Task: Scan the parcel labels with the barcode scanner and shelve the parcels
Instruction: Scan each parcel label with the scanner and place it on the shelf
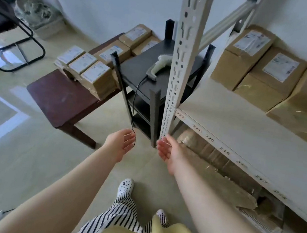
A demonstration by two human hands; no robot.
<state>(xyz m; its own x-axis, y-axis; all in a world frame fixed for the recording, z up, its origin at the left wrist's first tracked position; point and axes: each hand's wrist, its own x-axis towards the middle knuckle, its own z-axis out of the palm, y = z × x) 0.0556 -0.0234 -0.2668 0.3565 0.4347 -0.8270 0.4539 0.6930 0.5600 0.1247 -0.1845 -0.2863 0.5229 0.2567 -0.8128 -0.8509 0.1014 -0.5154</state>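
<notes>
The shelf rack (245, 127) held three parcels (269, 73) at its back, and more parcels (95, 72) sat on the brown table (62, 101). The scanner (161, 64) lay on the black stand (152, 88). Both the left hand (121, 141) and the right hand (167, 151) were held out apart, fingers relaxed, holding nothing.

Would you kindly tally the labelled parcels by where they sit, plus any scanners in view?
Parcels on the brown table: 6
Parcels on the white shelf: 3
Barcode scanner on the black stand: 1
Total: 10
</notes>
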